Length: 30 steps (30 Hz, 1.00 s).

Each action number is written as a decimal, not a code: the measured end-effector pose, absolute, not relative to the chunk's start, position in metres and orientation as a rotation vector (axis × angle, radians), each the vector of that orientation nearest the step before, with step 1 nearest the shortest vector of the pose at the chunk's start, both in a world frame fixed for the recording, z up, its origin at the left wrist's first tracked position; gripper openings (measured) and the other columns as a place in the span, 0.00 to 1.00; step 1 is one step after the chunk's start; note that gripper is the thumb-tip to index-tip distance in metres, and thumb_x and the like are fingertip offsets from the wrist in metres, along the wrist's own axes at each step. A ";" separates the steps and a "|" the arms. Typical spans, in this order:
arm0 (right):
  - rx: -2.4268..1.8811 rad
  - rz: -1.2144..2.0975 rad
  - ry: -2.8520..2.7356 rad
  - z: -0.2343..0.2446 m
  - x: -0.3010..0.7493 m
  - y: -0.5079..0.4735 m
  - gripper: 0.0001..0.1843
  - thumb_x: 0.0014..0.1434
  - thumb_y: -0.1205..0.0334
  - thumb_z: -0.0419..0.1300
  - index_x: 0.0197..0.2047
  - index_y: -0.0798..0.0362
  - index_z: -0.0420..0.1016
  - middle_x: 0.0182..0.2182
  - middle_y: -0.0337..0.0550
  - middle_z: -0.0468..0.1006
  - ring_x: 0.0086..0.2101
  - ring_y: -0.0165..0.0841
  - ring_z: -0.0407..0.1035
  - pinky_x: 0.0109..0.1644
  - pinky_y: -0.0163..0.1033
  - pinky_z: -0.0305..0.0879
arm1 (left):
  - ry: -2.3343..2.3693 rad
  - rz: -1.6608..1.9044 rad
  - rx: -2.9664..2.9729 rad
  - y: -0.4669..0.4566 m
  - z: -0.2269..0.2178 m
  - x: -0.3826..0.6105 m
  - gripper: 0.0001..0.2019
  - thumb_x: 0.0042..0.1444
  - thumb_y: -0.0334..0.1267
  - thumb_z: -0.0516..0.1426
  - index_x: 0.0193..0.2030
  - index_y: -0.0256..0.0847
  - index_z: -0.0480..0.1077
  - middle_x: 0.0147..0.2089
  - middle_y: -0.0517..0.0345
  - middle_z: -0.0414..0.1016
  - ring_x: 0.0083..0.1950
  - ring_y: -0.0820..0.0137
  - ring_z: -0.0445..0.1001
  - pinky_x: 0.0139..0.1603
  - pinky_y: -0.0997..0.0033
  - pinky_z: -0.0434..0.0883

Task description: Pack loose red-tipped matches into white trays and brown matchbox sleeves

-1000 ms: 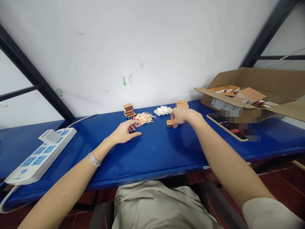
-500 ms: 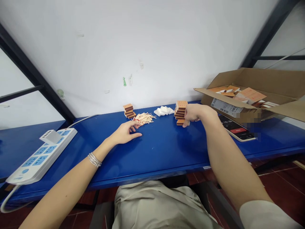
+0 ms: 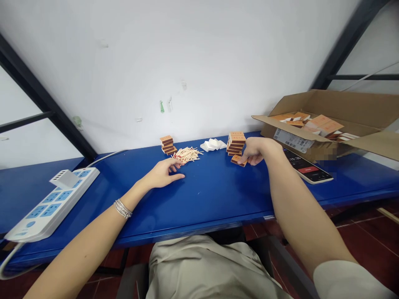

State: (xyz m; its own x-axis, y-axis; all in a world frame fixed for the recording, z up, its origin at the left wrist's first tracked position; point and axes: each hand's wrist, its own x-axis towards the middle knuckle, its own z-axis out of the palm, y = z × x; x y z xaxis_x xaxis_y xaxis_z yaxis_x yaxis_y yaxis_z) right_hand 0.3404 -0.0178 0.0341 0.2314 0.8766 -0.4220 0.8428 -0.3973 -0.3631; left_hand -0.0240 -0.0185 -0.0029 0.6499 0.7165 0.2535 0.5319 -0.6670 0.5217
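Note:
My left hand [image 3: 162, 173] rests on the blue table [image 3: 205, 195] with its fingers loosely spread, its fingertips touching the near edge of a heap of matches [image 3: 187, 154]. My right hand [image 3: 257, 150] is closed on an orange matchbox [image 3: 238, 160] that lies tilted on the table. That box sits just in front of a stack of orange matchboxes [image 3: 236, 143]. A smaller stack of matchboxes [image 3: 168, 144] stands behind the matches. Several white inner trays [image 3: 213, 144] lie between the two stacks.
An open cardboard box [image 3: 330, 124] with more matchboxes stands at the right. A phone [image 3: 307, 168] with a running timer lies in front of it. A white and blue power strip [image 3: 50, 203] lies at the left edge. The wall is close behind.
My right hand moved right from the middle of the table to the tall stack, then drew a matchbox down to the table in front of it. My left hand stayed still.

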 end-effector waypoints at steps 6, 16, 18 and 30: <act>-2.420 0.797 -1.556 0.031 0.343 -0.010 0.22 0.36 0.64 0.75 0.36 0.60 0.76 0.28 0.50 0.81 0.27 0.37 0.76 0.29 0.36 0.75 | 0.994 0.610 2.461 -0.019 -0.002 -0.024 0.22 0.51 0.48 0.63 0.50 0.40 0.71 0.45 0.53 0.75 0.40 0.70 0.72 0.41 0.67 0.72; -2.402 0.787 -1.532 0.028 0.344 -0.006 0.23 0.35 0.65 0.75 0.36 0.59 0.76 0.25 0.47 0.80 0.27 0.36 0.76 0.26 0.34 0.74 | 0.998 0.598 2.471 -0.019 -0.001 -0.023 0.21 0.51 0.48 0.63 0.49 0.40 0.71 0.44 0.54 0.75 0.41 0.70 0.73 0.42 0.68 0.72; -2.390 0.781 -1.523 0.027 0.344 -0.006 0.25 0.34 0.62 0.76 0.36 0.59 0.75 0.25 0.48 0.80 0.26 0.36 0.76 0.25 0.34 0.74 | 0.998 0.601 2.473 -0.020 -0.001 -0.023 0.21 0.51 0.48 0.63 0.49 0.40 0.71 0.44 0.54 0.75 0.40 0.70 0.73 0.42 0.68 0.72; -2.550 0.653 -1.399 0.037 0.314 -0.015 0.59 0.27 0.40 0.75 0.58 0.62 0.61 0.29 0.55 0.80 0.24 0.41 0.76 0.21 0.39 0.72 | 0.991 0.605 2.487 -0.019 -0.002 -0.024 0.20 0.51 0.49 0.62 0.48 0.41 0.72 0.42 0.55 0.75 0.40 0.70 0.73 0.42 0.68 0.72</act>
